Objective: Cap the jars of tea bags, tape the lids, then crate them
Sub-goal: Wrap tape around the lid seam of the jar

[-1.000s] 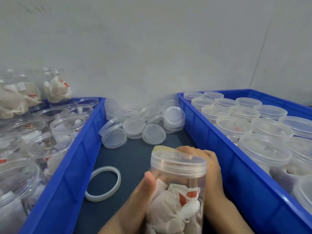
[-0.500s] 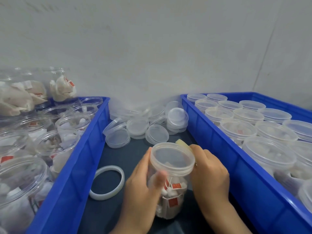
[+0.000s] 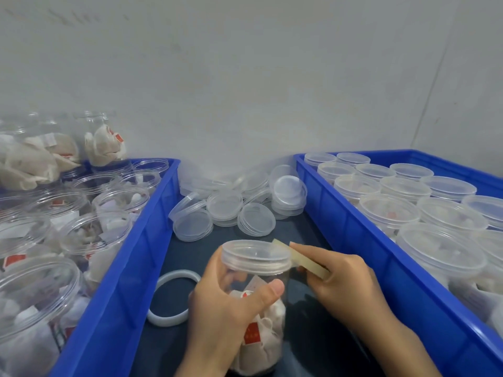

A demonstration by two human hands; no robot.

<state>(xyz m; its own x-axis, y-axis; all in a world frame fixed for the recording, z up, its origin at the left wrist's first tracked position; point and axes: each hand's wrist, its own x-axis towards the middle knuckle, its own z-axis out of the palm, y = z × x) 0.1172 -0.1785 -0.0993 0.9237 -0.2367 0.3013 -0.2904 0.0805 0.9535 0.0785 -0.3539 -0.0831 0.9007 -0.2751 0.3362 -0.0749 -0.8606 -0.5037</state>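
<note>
A clear plastic jar [image 3: 261, 330] of white tea bags with red tags stands on the dark table between two crates. Its clear lid [image 3: 255, 257] sits on top. My left hand [image 3: 226, 308] grips the jar just below the lid, thumb across the front. My right hand [image 3: 345, 284] pinches a roll of yellowish tape [image 3: 302, 259] held against the lid's right edge. The left blue crate [image 3: 128, 268] holds several uncapped jars of tea bags. The right blue crate [image 3: 362, 248] holds several capped jars.
A pile of loose clear lids [image 3: 234, 202] lies at the back of the table against the grey wall. A white plastic ring [image 3: 174, 297] lies left of the held jar. Two filled jars [image 3: 103, 142] are stacked above the left crate.
The jar has tipped from leaning toward me to upright on the table. My right hand came round from behind it to its right side and now shows the tape at the lid's edge.
</note>
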